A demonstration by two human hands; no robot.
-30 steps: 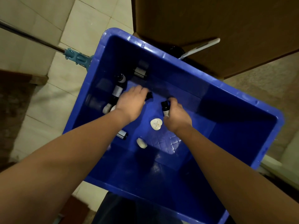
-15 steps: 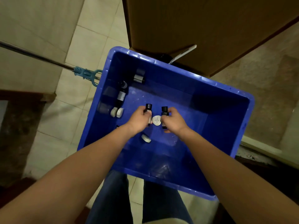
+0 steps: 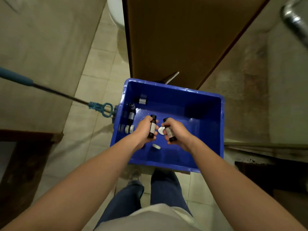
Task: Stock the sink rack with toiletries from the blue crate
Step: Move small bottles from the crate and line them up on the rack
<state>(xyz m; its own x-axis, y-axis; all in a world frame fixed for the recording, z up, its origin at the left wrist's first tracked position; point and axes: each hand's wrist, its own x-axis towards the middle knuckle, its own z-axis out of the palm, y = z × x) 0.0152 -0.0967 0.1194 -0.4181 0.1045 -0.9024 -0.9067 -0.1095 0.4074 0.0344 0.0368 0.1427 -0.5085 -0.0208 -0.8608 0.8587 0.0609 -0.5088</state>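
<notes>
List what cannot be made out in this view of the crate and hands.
All head view:
1. Labels on the left bottle, in the left hand, and the right bottle, in the right hand: too small, blurred.
2. White piece between them: partly hidden by the right hand.
3. Bottles by the crate's left wall: dark, blurred; count unclear.
4. Metal thing, top right: blurred, cut by the edge.

The left hand (image 3: 142, 130) covers part of the left bottle (image 3: 152, 128), and the right hand (image 3: 179, 132) covers part of the right bottle (image 3: 168, 130). Both labels are too small to read. A white disc (image 3: 160, 130) between them is partly hidden. At 9 o'clock the mop pole (image 3: 50, 90) runs off the edge. At 2 o'clock a blurred pipe (image 3: 295, 25) is cut off.
</notes>
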